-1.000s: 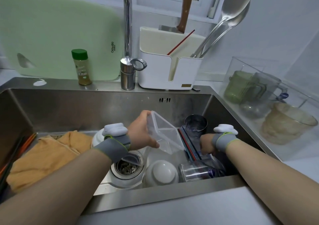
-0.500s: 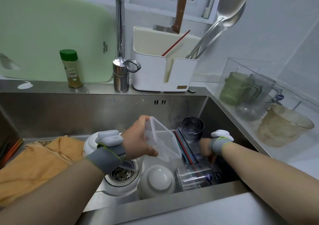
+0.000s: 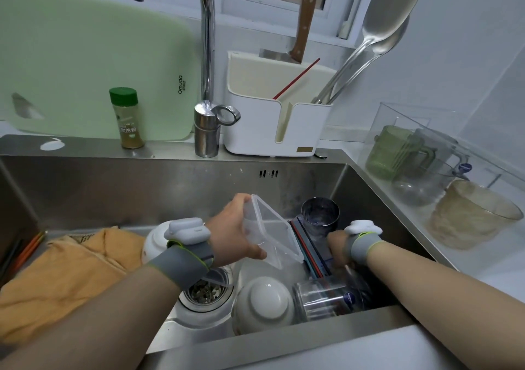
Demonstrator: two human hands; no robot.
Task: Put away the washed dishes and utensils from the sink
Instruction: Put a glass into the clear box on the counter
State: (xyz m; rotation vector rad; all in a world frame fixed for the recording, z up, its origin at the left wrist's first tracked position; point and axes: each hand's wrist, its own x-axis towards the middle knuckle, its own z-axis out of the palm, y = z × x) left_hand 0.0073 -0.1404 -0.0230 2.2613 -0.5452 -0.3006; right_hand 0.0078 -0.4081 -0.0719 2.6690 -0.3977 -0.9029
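Note:
My left hand point(image 3: 231, 229) grips a clear plastic container point(image 3: 274, 237) by its rim and holds it tilted over the steel sink point(image 3: 113, 187). To its right, my right hand point(image 3: 336, 244) reaches down beside blue and red edged lids point(image 3: 311, 251); its fingers are hidden. An upturned white bowl point(image 3: 262, 304) and a glass lying on its side point(image 3: 326, 298) lie at the sink's front. A dark cup point(image 3: 320, 212) stands behind them. A second white bowl point(image 3: 153, 243) shows behind my left wrist.
An orange cloth point(image 3: 65, 273) and chopsticks point(image 3: 25, 250) fill the sink's left. Behind the sink stand a faucet point(image 3: 207, 57), a spice bottle point(image 3: 127, 119), a green cutting board point(image 3: 85, 57) and a white utensil holder point(image 3: 272, 125). A clear bin with cups point(image 3: 426, 165) is at the right.
My right hand has dipped slightly lower beside the lids. My left hand keeps the container tilted in about the same place.

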